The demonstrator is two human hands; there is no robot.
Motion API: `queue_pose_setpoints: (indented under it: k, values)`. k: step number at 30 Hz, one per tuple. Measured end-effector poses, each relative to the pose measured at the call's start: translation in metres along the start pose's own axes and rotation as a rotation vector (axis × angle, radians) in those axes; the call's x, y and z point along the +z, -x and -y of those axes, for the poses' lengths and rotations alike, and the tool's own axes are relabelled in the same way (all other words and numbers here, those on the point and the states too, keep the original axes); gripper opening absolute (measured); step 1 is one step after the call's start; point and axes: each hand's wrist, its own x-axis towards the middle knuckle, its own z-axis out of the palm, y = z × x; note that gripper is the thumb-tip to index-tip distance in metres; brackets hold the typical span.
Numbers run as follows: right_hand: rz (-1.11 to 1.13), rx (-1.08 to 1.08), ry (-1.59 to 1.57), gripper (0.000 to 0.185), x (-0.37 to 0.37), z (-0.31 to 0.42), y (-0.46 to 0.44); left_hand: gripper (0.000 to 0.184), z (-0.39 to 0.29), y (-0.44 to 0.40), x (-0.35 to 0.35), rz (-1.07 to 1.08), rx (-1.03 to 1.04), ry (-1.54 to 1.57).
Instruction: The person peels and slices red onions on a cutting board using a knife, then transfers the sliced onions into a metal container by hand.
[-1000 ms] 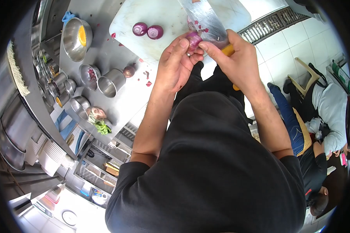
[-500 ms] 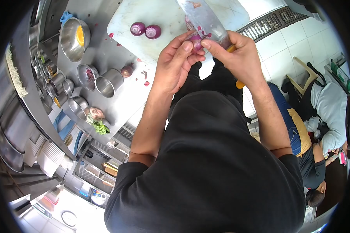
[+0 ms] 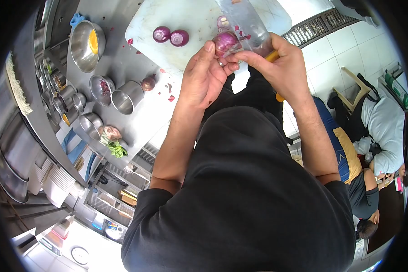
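A purple onion [image 3: 225, 44] rests against the fingers of my left hand [image 3: 205, 75], which hold it from below and the left. My right hand [image 3: 283, 63] is closed on a wide-bladed knife [image 3: 247, 25] with a yellow handle. The blade lies just right of the onion, with bits of purple skin on it, and my right thumb reaches toward the onion's lower edge. Two peeled onions [image 3: 162, 34] [image 3: 179, 38] sit side by side on the white cutting board [image 3: 145, 22]. Cut onion pieces [image 3: 222, 21] lie by the blade.
On the steel counter [image 3: 122, 68] at left are a large bowl [image 3: 84, 50], a smaller bowl with onion bits [image 3: 99, 88], a steel pot [image 3: 130, 97], an unpeeled onion [image 3: 148, 83] and leafy greens [image 3: 117, 149]. People [image 3: 385, 131] are at the far right, near a floor drain [image 3: 319, 27].
The onion has turned and shows more of its round purple side above my left fingers. My left fingers have opened somewhat around it. The knife has shifted slightly right.
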Motion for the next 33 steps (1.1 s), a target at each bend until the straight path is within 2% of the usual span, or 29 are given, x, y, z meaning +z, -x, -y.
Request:
queue_pose_setpoints:
  k: [10, 16, 22, 25, 31, 33]
  values:
    - [-0.015, -0.011, 0.15, 0.066, 0.0, 0.011, -0.004, 0.043, -0.002, 0.002, 0.004, 0.03, 0.03, -0.069]
    - [-0.041, -0.07, 0.142, 0.064, 0.001, 0.015, -0.002, 0.042, -0.004, 0.004, 0.008, 0.013, 0.051, -0.113]
    - [-0.058, -0.07, 0.128, 0.059, 0.006, 0.012, -0.001, 0.042, -0.002, 0.006, 0.008, -0.004, 0.057, -0.118]
    - [-0.048, -0.055, -0.008, 0.051, 0.012, 0.004, -0.001, 0.043, 0.0, 0.007, 0.002, -0.004, 0.051, -0.115]
    - [0.058, 0.122, -0.223, 0.039, 0.011, 0.008, 0.0, 0.043, 0.002, 0.011, 0.005, -0.046, 0.05, -0.159]
    - [0.054, 0.085, -0.185, 0.037, 0.012, 0.009, 0.002, 0.042, 0.005, 0.01, 0.005, -0.053, 0.072, -0.152]
